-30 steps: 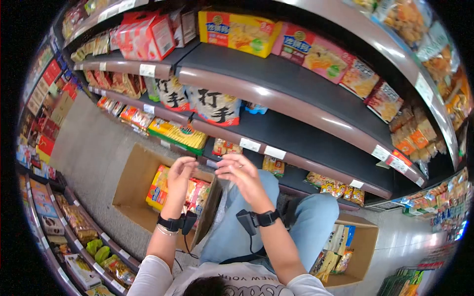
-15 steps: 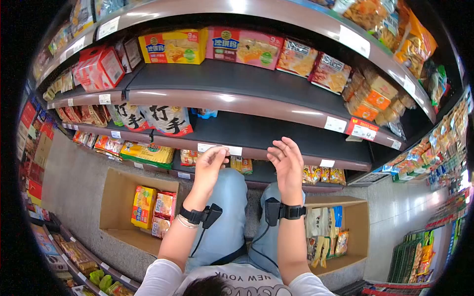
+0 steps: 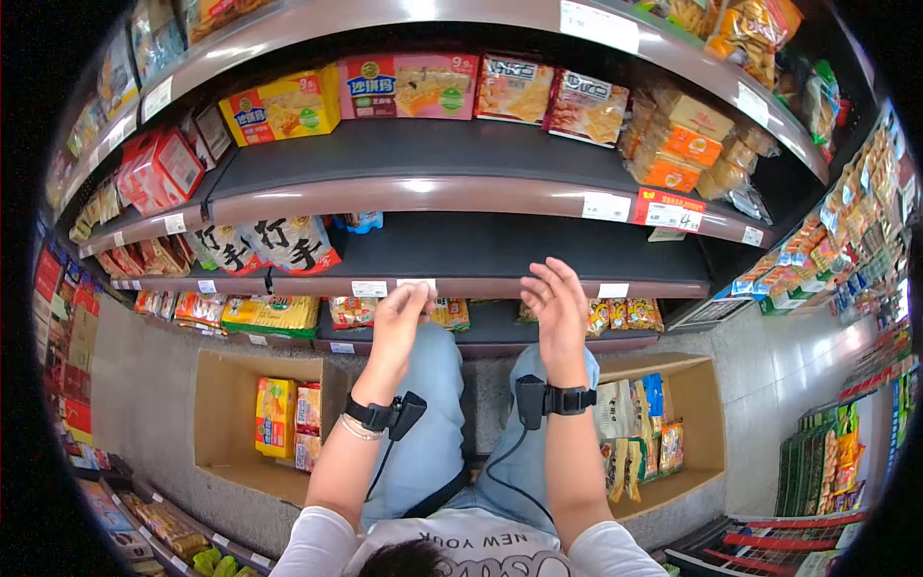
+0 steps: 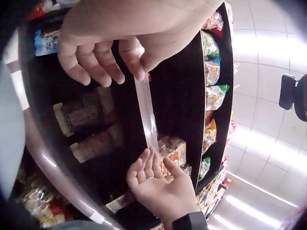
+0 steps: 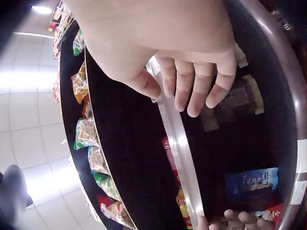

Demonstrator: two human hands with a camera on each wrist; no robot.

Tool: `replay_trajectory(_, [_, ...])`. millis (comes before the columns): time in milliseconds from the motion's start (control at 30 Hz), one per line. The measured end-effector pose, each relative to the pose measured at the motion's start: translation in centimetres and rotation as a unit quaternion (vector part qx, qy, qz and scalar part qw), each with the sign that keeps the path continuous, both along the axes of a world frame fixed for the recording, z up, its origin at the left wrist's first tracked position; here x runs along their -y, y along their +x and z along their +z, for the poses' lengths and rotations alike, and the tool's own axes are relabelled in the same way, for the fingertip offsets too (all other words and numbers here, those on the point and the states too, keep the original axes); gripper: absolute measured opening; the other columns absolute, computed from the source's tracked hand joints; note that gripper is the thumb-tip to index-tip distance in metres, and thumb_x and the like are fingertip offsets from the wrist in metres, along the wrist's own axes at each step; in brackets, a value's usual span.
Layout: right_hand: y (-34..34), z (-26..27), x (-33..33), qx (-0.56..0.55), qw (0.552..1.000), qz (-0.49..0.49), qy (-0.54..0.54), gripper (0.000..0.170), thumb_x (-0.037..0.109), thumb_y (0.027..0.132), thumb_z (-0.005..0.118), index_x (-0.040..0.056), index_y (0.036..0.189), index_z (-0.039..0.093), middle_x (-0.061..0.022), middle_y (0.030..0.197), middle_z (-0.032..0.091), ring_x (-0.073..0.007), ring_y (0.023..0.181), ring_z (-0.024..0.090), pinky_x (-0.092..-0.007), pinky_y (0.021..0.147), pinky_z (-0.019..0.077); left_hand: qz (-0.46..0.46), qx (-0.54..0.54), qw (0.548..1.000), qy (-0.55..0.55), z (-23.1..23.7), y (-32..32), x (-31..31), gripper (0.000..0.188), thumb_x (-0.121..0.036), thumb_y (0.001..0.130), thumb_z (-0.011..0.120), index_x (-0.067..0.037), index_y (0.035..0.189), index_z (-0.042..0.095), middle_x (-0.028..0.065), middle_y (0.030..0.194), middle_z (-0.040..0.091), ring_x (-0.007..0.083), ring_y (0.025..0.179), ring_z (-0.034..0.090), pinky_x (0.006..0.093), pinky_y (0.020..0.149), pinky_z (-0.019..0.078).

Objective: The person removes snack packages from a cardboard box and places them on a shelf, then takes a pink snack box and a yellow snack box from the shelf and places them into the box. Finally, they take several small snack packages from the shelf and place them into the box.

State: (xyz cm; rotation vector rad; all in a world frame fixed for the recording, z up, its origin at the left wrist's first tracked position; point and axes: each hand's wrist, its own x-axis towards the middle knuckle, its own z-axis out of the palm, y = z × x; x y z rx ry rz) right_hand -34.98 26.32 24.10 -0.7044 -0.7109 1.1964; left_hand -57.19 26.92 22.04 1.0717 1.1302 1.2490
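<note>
My left hand (image 3: 396, 332) hangs in front of the middle shelf's edge, fingers loosely bent and nothing held. To its right my right hand (image 3: 560, 313) is raised, its fingers spread and free of any item. In the left wrist view, fingers (image 4: 103, 60) droop in front of the dark shelf, where packs (image 4: 84, 115) lie deep inside. From the right wrist, a blue pack (image 5: 252, 186) shows on that shelf beyond the spread fingers (image 5: 194, 88). White-and-red bags (image 3: 293, 245) stand on the shelf to the left of the hands.
Cardboard boxes flank the knees: the left box (image 3: 226, 452) holds yellow and red packs, the right box (image 3: 707, 428) several snack bags. On the upper shelf (image 3: 404, 159) stand a yellow box (image 3: 279, 106), a pink box (image 3: 409, 87) and wrapped packs (image 3: 586, 108).
The hands have moved apart from being close together near the left box, the right hand shifting rightward. The head view has swung round to face the shelves squarely.
</note>
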Motion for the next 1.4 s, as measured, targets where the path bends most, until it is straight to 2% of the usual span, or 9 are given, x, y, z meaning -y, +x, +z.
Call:
replay_trajectory(500, [6.7, 10.6, -10.2, 0.249, 0.963, -0.055, 0.081, 0.048, 0.012, 0.089, 0.054, -0.0023, 0.132, 0.039, -0.0183, 0.136, 0.041, -0.0264, 0.116, 0.051, -0.0352, 0.094, 0.0441, -0.159, 0.046, 0.97, 0.176, 11.5, 10.2, -9.9, 0.036, -0.011, 0.091, 0.052, 0.0, 0.125, 0.048, 0.0134, 0.12, 0.055, 0.0187, 0.102, 0.058, 0.0303, 0.088, 0.0481])
replay_trajectory(667, [7.8, 13.1, -15.0, 0.494, 0.843, -0.192, 0.093, 0.051, 0.013, 0.078, 0.063, -0.0027, 0.124, 0.049, -0.0224, 0.118, 0.057, -0.026, 0.101, 0.061, -0.0312, 0.087, 0.0453, -0.145, -0.018, 0.963, 0.224, 12.8, 11.5, -13.4, 0.037, -0.011, 0.09, 0.052, -0.001, 0.126, 0.048, 0.0148, 0.124, 0.054, 0.0206, 0.106, 0.057, 0.0309, 0.09, 0.0467])
replay_trajectory(700, [8.7, 12.2, -17.3, 0.546, 0.783, -0.256, 0.151, 0.052, 0.013, 0.074, 0.063, -0.0031, 0.122, 0.05, -0.0252, 0.113, 0.058, -0.0345, 0.101, 0.059, -0.037, 0.088, 0.0457, -0.139, -0.025, 0.963, 0.229, 12.9, 11.5, -13.9, 0.037, -0.011, 0.09, 0.052, -0.001, 0.126, 0.049, 0.0148, 0.124, 0.054, 0.0206, 0.106, 0.057, 0.0308, 0.089, 0.0465])
replay_trajectory(933, [8.7, 15.0, -22.5, 0.725, 0.593, -0.308, 0.168, 0.054, 0.015, 0.073, 0.062, 0.0001, 0.124, 0.05, -0.0255, 0.122, 0.053, -0.0447, 0.118, 0.042, -0.0468, 0.102, 0.0343, -0.119, -0.045, 0.967, 0.221, 13.5, 10.2, -15.1, 0.036, -0.012, 0.09, 0.052, -0.001, 0.125, 0.05, 0.0149, 0.123, 0.055, 0.0207, 0.104, 0.058, 0.0311, 0.088, 0.0468])
replay_trajectory(967, [9.0, 14.6, -23.9, 0.718, 0.578, -0.327, 0.207, 0.056, 0.022, 0.073, 0.062, -0.0012, 0.122, 0.05, -0.0275, 0.118, 0.054, -0.0473, 0.118, 0.041, -0.0508, 0.107, 0.0243, -0.12, -0.043, 0.968, 0.217, 13.8, 9.9, -15.1, 0.036, -0.011, 0.091, 0.052, 0.0, 0.124, 0.05, 0.015, 0.123, 0.055, 0.0205, 0.103, 0.058, 0.0317, 0.088, 0.0474])
replay_trajectory(1200, [8.5, 15.8, -25.2, 0.796, 0.573, -0.192, 0.038, 0.063, 0.025, 0.072, 0.063, 0.0011, 0.128, 0.044, -0.0245, 0.125, 0.05, -0.045, 0.12, 0.039, -0.0535, 0.103, 0.0276, -0.133, -0.032, 0.971, 0.198, 14.1, 8.5, -15.2, 0.033, -0.012, 0.091, 0.052, 0.001, 0.121, 0.052, 0.0144, 0.116, 0.058, 0.019, 0.096, 0.059, 0.0318, 0.086, 0.0491])
replay_trajectory(1233, [8.4, 15.1, -24.8, 0.823, 0.468, -0.304, 0.105, 0.06, 0.022, 0.071, 0.065, 0.003, 0.126, 0.047, -0.0229, 0.123, 0.051, -0.0434, 0.115, 0.043, -0.0516, 0.102, 0.0304, -0.132, -0.03, 0.972, 0.193, 14.1, 8.4, -15.1, 0.032, -0.012, 0.091, 0.052, 0.001, 0.121, 0.052, 0.0141, 0.115, 0.059, 0.0188, 0.096, 0.059, 0.0318, 0.086, 0.0491])
replay_trajectory(1333, [8.1, 15.3, -23.0, 0.799, 0.446, -0.363, 0.174, 0.053, 0.016, 0.07, 0.067, 0.0056, 0.12, 0.053, -0.0195, 0.118, 0.053, -0.0393, 0.108, 0.047, -0.0488, 0.097, 0.0357, -0.133, -0.027, 0.975, 0.176, 13.9, 8.1, -14.7, 0.03, -0.012, 0.091, 0.052, 0.0, 0.119, 0.053, 0.0132, 0.113, 0.06, 0.0181, 0.095, 0.06, 0.0314, 0.085, 0.0492])
replay_trajectory(1400, [7.8, 15.7, -21.1, 0.788, 0.494, -0.333, 0.154, 0.044, 0.008, 0.07, 0.061, 0.0068, 0.115, 0.058, -0.0175, 0.116, 0.054, -0.0373, 0.113, 0.046, -0.0502, 0.099, 0.0345, -0.134, -0.018, 0.977, 0.164, 13.7, 8.1, -14.5, 0.029, -0.012, 0.092, 0.051, -0.001, 0.118, 0.054, 0.0125, 0.112, 0.06, 0.0175, 0.094, 0.06, 0.031, 0.085, 0.0491])
